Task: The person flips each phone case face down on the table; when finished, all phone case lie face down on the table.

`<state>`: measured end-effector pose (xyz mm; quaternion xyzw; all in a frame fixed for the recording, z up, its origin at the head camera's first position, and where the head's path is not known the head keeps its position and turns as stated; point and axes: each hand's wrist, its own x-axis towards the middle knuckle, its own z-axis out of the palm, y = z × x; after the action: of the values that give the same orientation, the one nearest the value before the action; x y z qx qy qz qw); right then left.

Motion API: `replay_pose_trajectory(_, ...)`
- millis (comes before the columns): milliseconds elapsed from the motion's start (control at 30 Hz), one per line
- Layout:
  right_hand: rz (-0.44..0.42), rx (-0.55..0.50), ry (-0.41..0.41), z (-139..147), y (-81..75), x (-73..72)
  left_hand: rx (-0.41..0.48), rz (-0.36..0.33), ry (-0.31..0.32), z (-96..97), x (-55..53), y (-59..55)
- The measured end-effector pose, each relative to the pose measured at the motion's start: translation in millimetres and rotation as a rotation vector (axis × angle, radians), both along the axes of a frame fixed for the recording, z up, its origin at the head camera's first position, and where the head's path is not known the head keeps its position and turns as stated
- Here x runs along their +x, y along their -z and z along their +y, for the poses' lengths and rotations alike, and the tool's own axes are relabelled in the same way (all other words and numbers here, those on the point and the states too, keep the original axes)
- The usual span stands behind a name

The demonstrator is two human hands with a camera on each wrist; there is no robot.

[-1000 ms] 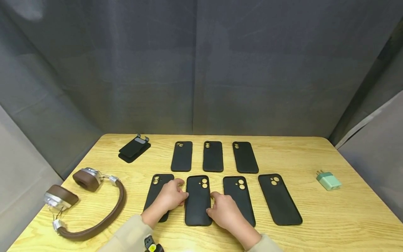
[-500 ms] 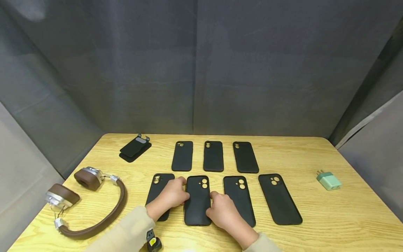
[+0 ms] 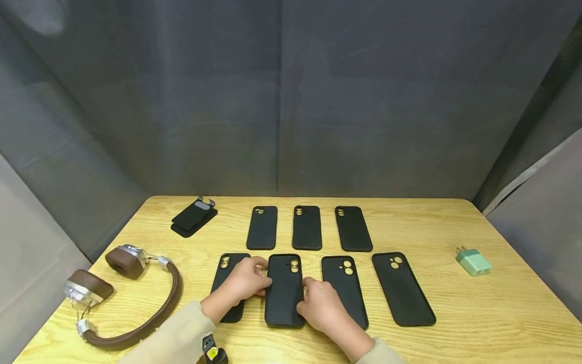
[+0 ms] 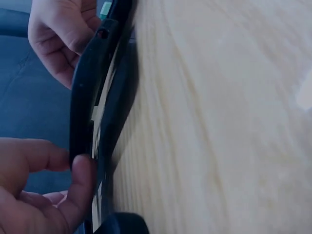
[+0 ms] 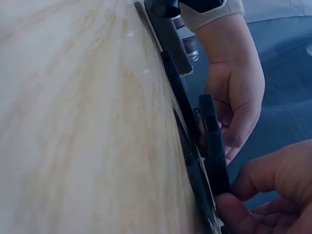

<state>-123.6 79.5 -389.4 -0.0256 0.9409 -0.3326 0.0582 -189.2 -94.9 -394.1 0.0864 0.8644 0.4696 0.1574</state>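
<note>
Both hands hold a black phone case point(image 3: 284, 298), open side up, at the front middle of the wooden table. My left hand point(image 3: 245, 278) pinches its left edge between thumb and finger. At its right edge, my right hand point(image 3: 320, 303) pinches the lower part. The left wrist view shows the phone case point(image 4: 80, 107) edge-on, with a gap between it and the tabletop. One phone case point(image 3: 232, 313) lies partly hidden under my left forearm, and another phone case point(image 3: 347, 293) lies just right of my right hand.
Farther back lie a row of three black phone cases, the middle phone case point(image 3: 307, 230) among them. One more phone case point(image 3: 402, 290) is at front right. Headphones point(image 3: 170, 293) and a black phone holder point(image 3: 193, 217) are left; a green plug adapter point(image 3: 474, 262) is right.
My left forearm has shifted slightly, and my left fingers have drawn in to the case's edge. The case has moved very little; my right hand stays at its right edge.
</note>
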Motion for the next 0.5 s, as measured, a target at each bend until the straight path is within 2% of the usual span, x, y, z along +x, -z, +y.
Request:
replay_pose_trajectory(233, 0.012, -0.037, -0.009, -1, -5.0, 1.6, 0.226, -0.061, -0.028, -7.1, -1.0, -1.6)
replay_pose_trajectory(500, 0.039, -0.084, -0.019, -4, -10.4, 2.6, 0.441, -0.122, -0.07, -13.4, 4.4, -8.0)
